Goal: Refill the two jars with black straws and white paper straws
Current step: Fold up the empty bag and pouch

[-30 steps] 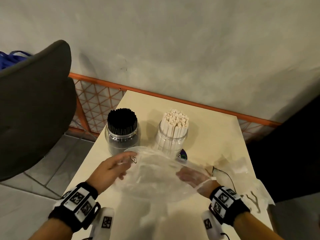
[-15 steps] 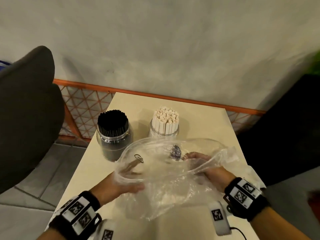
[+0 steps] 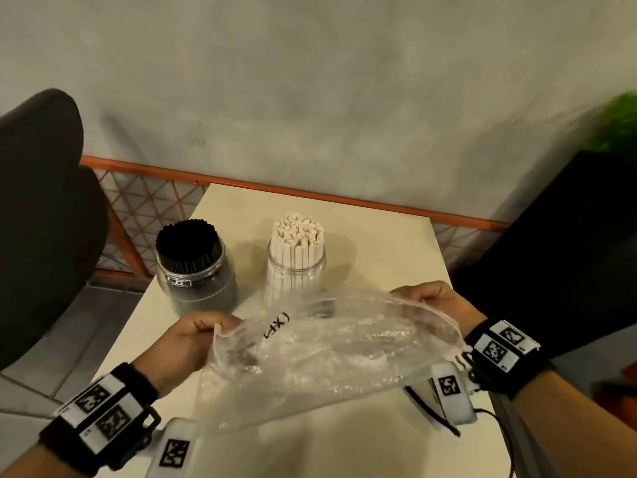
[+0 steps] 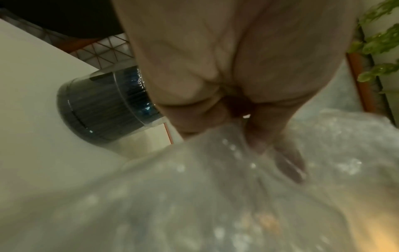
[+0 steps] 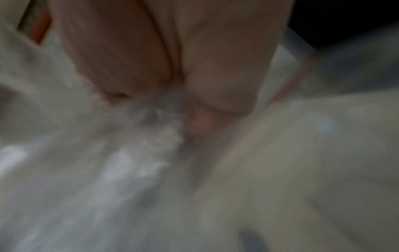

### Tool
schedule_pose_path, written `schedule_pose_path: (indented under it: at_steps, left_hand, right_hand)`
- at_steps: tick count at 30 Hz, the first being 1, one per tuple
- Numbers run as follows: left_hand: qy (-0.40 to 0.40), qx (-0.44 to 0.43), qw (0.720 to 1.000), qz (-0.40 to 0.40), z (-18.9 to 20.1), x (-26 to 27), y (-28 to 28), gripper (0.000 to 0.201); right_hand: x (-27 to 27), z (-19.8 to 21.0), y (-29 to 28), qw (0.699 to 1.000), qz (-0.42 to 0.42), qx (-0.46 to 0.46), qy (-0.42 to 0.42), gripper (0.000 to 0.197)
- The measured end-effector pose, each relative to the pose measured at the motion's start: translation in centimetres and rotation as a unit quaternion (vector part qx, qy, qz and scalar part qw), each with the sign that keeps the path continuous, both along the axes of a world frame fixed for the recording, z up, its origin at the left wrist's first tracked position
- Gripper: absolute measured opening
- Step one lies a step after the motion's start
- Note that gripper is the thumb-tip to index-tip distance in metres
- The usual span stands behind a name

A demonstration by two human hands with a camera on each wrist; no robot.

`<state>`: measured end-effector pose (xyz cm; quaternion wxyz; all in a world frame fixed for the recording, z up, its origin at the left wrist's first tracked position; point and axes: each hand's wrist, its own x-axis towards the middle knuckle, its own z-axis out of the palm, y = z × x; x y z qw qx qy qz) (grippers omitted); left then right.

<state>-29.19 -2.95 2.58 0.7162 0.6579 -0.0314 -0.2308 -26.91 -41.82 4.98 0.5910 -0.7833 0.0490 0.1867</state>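
Note:
Two clear jars stand side by side on the cream table (image 3: 379, 250). The left jar (image 3: 196, 281) is packed with black straws (image 3: 188, 244); the right jar (image 3: 296, 274) holds white paper straws (image 3: 298, 236). In front of them a clear plastic bag (image 3: 331, 350) with black marker writing is stretched between my hands. My left hand (image 3: 198, 331) pinches its left edge, and my right hand (image 3: 427, 298) pinches its right edge. The left wrist view shows the black-straw jar (image 4: 103, 112) beside my fingers (image 4: 259, 134) gripping the bag (image 4: 215, 196). The right wrist view is blurred, with bag plastic (image 5: 129, 153) bunched at my fingers (image 5: 198, 122).
A dark chair back (image 3: 41, 219) rises at the left of the table. An orange railing with mesh (image 3: 144, 208) runs along the table's far side under a grey wall. A black panel (image 3: 565, 263) stands at the right, with green foliage (image 3: 617, 129) above it.
My hands have moved apart and pulled the bag out flat and wide. The right hand shifted to the right edge, and the bag's writing now faces up.

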Motion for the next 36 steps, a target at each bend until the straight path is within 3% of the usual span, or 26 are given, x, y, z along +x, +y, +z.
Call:
schedule_pose_path:
  at_steps: [2,4,5,7,10,12,14,17,20,22,24,26,28,29,30,33,36]
  left_hand:
    - [0.019,-0.013,1.000,0.005,0.4,-0.2,-0.3,0.019]
    - [0.032,-0.044,0.998,-0.012,1.2,-0.4,-0.9,0.029]
    - [0.025,-0.038,0.999,-0.025,1.3,-0.4,-1.3,0.037]
    - [-0.033,0.014,0.999,-0.039,2.0,-0.2,-2.1,0.037]
    - [-0.127,0.109,0.985,-0.044,2.7,0.1,-2.7,0.035]
    - [-0.173,0.203,0.960,-0.082,3.0,0.3,-2.5,0.040]
    - [-0.201,0.280,0.921,-0.182,3.5,0.0,-2.7,0.067]
    - [-0.229,0.330,0.855,-0.328,4.0,-0.3,-4.1,0.096]
    - [-0.193,0.362,0.816,-0.408,4.5,-0.4,-5.6,0.096]
    - [-0.181,0.379,0.806,-0.417,4.0,0.0,-6.5,0.093]
    - [-0.183,0.388,0.813,-0.394,2.8,0.5,-7.3,0.089]
    - [-0.165,0.390,0.841,-0.337,1.4,0.9,-7.9,0.085]
    - [-0.055,0.309,0.919,-0.238,0.5,1.1,-8.7,0.079]
    - [0.022,0.222,0.960,-0.172,0.2,1.2,-9.3,0.073]
    - [0.094,0.123,0.981,-0.115,0.0,1.2,-9.8,0.063]
    - [0.145,-0.071,0.987,-0.028,0.6,1.5,-10.8,0.049]
    - [0.141,-0.132,0.981,0.014,1.0,1.8,-10.5,0.046]
  right_hand:
    - [0.0,0.2,-1.0,0.997,-0.013,0.073,0.014,0.056]
    - [-0.1,0.2,-1.6,0.980,0.015,0.186,0.065,0.043]
    - [-0.3,0.2,-1.5,0.980,0.031,0.179,0.078,0.036]
    - [-0.7,0.4,-1.0,0.992,0.109,0.036,0.061,0.029]
    - [-0.9,0.1,-1.5,0.974,0.202,-0.079,0.064,0.094]
    - [-0.5,0.2,-1.8,0.972,0.206,-0.110,0.031,0.103]
    - [0.3,0.2,-1.7,0.982,0.163,-0.091,0.000,0.082]
    - [1.8,0.7,-1.1,0.990,0.072,-0.081,-0.088,0.026]
    - [2.5,1.0,0.2,0.977,0.062,-0.101,-0.178,0.013]
    - [2.8,1.2,1.6,0.965,0.079,-0.124,-0.216,0.010]
    - [3.0,1.6,2.6,0.958,0.070,-0.153,-0.233,0.014]
    - [2.8,2.4,3.7,0.932,0.057,-0.203,-0.296,0.016]
    - [2.3,3.1,4.9,0.895,0.057,-0.231,-0.376,0.015]
    - [1.7,3.4,5.6,0.876,0.073,-0.242,-0.411,0.016]
    - [1.2,3.2,6.3,0.854,0.094,-0.260,-0.442,0.020]
    - [-0.8,1.3,7.9,0.809,0.154,-0.307,-0.476,0.027]
    - [-2.9,-0.4,8.7,0.811,0.234,-0.299,-0.445,0.032]
